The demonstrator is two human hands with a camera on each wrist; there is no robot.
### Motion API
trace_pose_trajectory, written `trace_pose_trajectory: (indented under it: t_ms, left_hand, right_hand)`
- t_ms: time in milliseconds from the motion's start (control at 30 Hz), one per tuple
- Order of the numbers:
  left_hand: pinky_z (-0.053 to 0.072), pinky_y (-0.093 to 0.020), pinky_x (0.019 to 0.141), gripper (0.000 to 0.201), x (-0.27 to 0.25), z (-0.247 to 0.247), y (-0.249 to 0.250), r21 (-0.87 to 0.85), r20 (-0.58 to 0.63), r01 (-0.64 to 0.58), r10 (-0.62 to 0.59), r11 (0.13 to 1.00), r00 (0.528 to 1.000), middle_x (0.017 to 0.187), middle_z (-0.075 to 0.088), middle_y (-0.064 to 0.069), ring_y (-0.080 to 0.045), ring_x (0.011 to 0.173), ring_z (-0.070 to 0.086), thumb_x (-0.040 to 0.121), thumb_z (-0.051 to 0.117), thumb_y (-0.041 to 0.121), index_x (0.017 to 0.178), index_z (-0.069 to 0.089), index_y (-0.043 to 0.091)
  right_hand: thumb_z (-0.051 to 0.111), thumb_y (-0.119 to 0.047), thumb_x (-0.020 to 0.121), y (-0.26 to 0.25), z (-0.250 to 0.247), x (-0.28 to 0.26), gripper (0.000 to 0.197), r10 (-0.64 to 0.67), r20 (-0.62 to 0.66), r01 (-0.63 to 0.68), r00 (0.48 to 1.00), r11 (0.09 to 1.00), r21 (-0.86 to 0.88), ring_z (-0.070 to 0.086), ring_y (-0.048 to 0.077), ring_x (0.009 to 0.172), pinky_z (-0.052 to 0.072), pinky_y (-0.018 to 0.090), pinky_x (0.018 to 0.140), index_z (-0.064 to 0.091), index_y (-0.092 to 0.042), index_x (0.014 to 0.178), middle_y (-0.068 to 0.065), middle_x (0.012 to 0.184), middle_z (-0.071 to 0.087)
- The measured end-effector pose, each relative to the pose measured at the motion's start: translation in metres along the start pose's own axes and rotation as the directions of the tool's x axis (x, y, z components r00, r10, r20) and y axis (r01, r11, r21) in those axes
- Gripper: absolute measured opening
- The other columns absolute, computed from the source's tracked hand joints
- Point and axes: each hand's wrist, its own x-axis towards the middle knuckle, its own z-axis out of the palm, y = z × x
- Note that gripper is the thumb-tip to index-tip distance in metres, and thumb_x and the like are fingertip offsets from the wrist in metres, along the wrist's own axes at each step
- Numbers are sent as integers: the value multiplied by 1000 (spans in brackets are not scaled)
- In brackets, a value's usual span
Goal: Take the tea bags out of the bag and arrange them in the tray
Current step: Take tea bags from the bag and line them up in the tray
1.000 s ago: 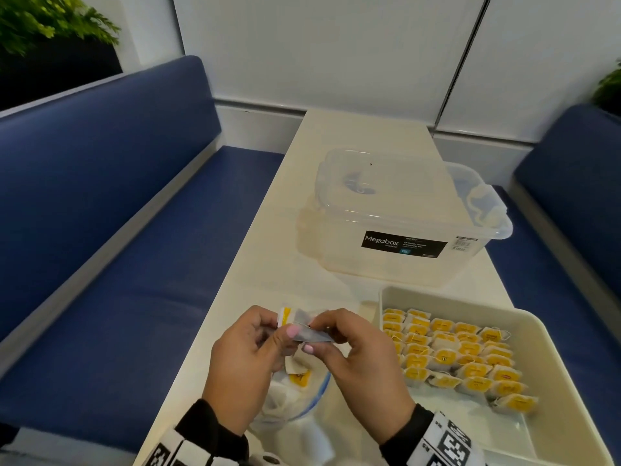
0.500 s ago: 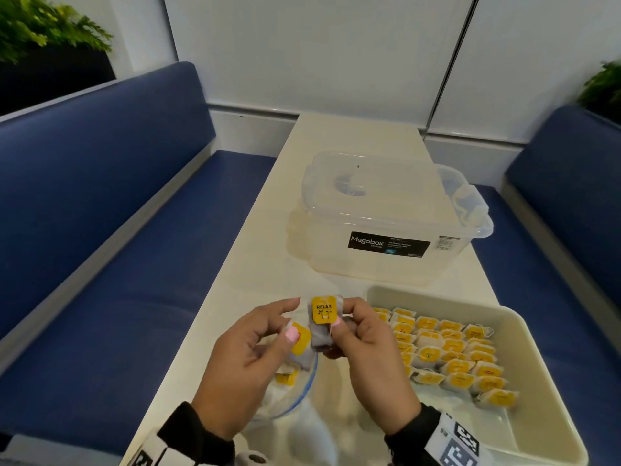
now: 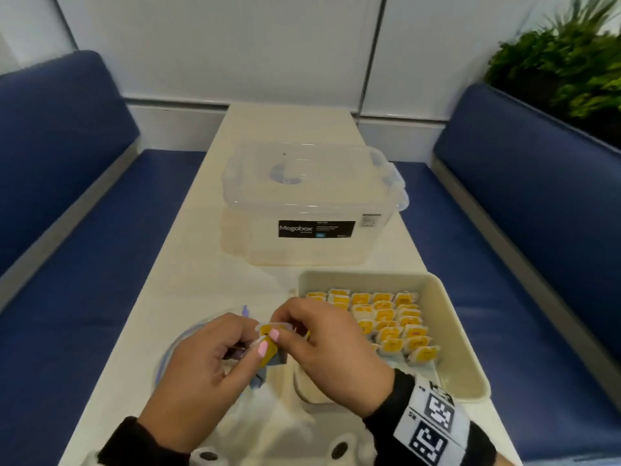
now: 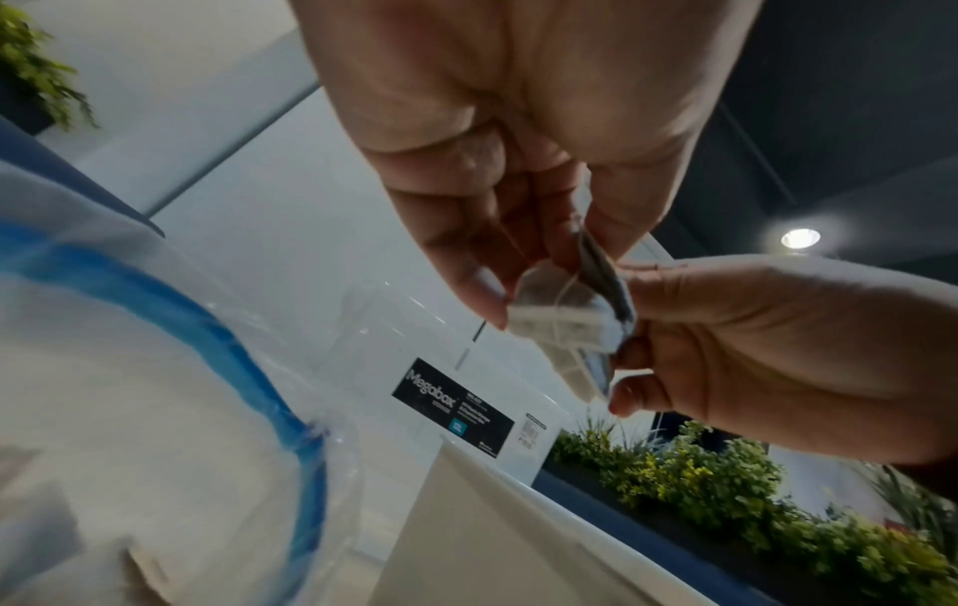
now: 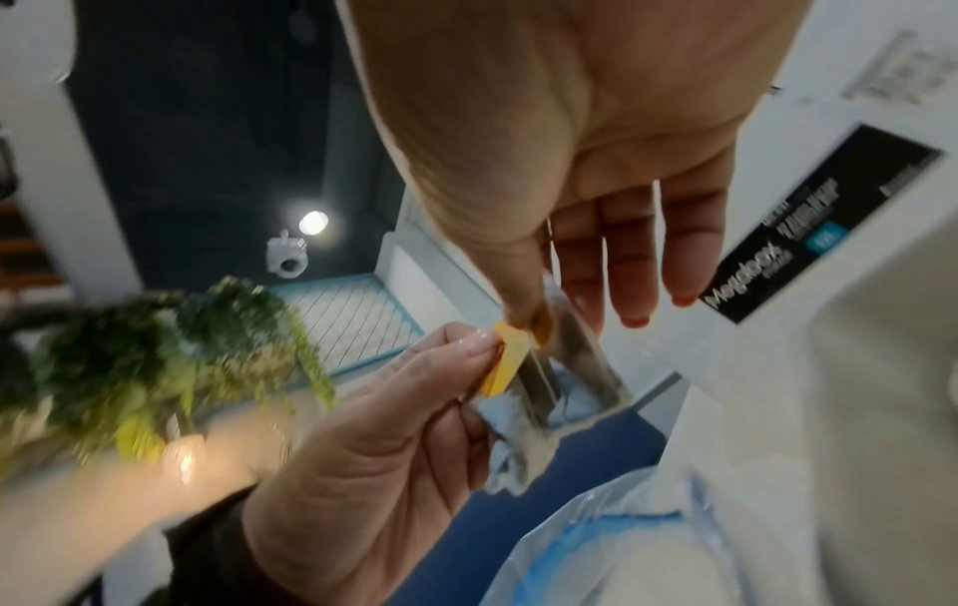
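Both hands meet over the table just left of the cream tray. Between them is a small clump of tea bags with yellow tags and grey pouches. My left hand pinches one yellow tag between thumb and finger. My right hand pinches the other tea bag with thumb and forefinger, its other fingers straight. Rows of yellow-tagged tea bags fill the tray's far left part. The clear plastic bag with a blue zip lies under my left hand.
A clear lidded Megabox container stands on the table beyond the tray. Blue benches run along both sides of the narrow table. A planter sits behind the right bench. The tray's near right part holds nothing.
The hands have shifted right, close to the tray's left rim. The tea bag that stood upright with its tag facing me now lies lower between the thumbs.
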Motion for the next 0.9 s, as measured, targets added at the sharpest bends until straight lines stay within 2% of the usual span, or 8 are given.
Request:
trace_pose_trajectory:
  t_ms: [133, 200, 267, 367, 433, 567, 767, 900]
  left_hand:
    - [49, -18, 61, 24, 3, 12, 1, 35, 104, -17, 13, 999, 995, 68, 63, 11, -9, 65, 62, 81, 54, 44, 74, 63, 23]
    - [48, -17, 62, 27, 5, 20, 2, 32, 129, -30, 26, 999, 991, 75, 65, 12, -8, 70, 62, 79, 51, 48, 74, 62, 23]
    - [46, -9, 64, 28, 8, 27, 6, 6, 123, -25, 24, 1000, 992, 87, 67, 16, -4, 81, 63, 78, 52, 48, 73, 63, 23]
    - [48, -12, 72, 26, 10, 28, 7, 1, 82, -7, 7, 1000, 997, 99, 66, 20, -1, 95, 61, 76, 55, 50, 70, 64, 27]
    - [47, -10, 74, 24, 10, 26, 5, 15, 37, -1, 1, 1000, 999, 99, 65, 20, 1, 96, 61, 73, 57, 52, 71, 67, 29]
    - [44, -7, 72, 19, 7, 23, 6, 49, -56, 10, -7, 999, 998, 99, 64, 24, 5, 91, 60, 66, 65, 51, 66, 72, 34]
    - [45, -13, 85, 26, 1, 22, 0, 2, -128, 5, -4, 1000, 992, 95, 68, 20, -1, 92, 63, 64, 64, 52, 83, 72, 37]
    - [46, -12, 82, 22, -3, 22, 0, 32, -129, 5, -1, 999, 992, 96, 67, 21, 0, 91, 63, 65, 63, 52, 72, 74, 34]
  right_hand:
    - [61, -27, 87, 2, -28, 1, 9, -40, 98, 57, 994, 983, -175, 54, 11, 79, 45, 32, 71, 66, -21, 92, -4, 87, 64]
    - [63, -27, 86, 1, -43, 0, 9, -40, 163, 77, 986, 971, -226, 56, 14, 77, 47, 33, 70, 66, -23, 92, -5, 86, 66]
    - [66, -28, 84, 4, -62, 2, 7, -11, 218, 73, 976, 957, -280, 53, 10, 71, 45, 29, 67, 67, -24, 90, -8, 80, 64]
    - [71, -27, 81, 16, -94, 4, 6, 70, 220, 12, 973, 937, -348, 50, -2, 62, 37, 11, 60, 69, -23, 85, -14, 75, 60]
    - [73, -27, 80, 27, -112, 4, 6, 144, 221, -45, 964, 916, -400, 52, -6, 62, 36, 6, 58, 71, -23, 84, -14, 73, 61]
    - [74, -29, 78, 52, -124, -2, 9, 298, 259, -120, 919, 835, -538, 59, 6, 73, 40, 13, 63, 71, -23, 84, -9, 80, 69]
    - [66, -28, 82, 82, -109, -9, 9, 435, 350, -81, 829, 714, -696, 59, 11, 74, 33, 17, 51, 72, -23, 85, -7, 82, 69]
    - [66, -22, 81, 96, -97, -6, 4, 481, 390, -71, 785, 695, -715, 60, 15, 76, 44, 23, 63, 70, -21, 82, -5, 77, 64]
